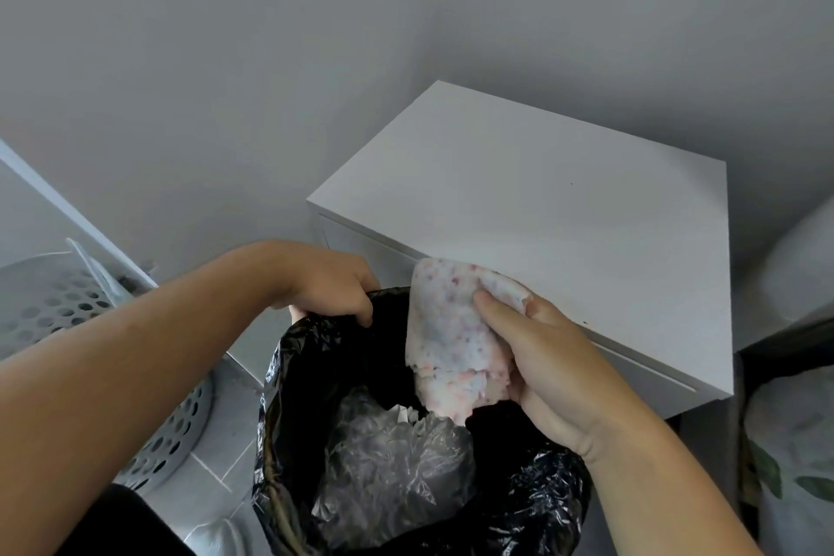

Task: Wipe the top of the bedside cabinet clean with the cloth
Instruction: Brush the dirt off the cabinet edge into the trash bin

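Observation:
The white bedside cabinet (564, 212) stands against the grey wall, its flat top bare apart from a few tiny dark specks. My right hand (555, 366) is shut on a white cloth (447, 339) speckled with pink, held folded at the cabinet's front left edge and hanging over a bin lined with a black bag (289, 429). My left hand (334, 284) grips the bag's far rim, next to the cabinet's left corner. Crumpled clear plastic (397, 465) lies inside the bin.
A grey perforated basket (58, 312) stands on the tiled floor at the left. A leaf-patterned fabric item (789, 456) and a dark frame are at the right, close to the cabinet's side. The wall runs behind everything.

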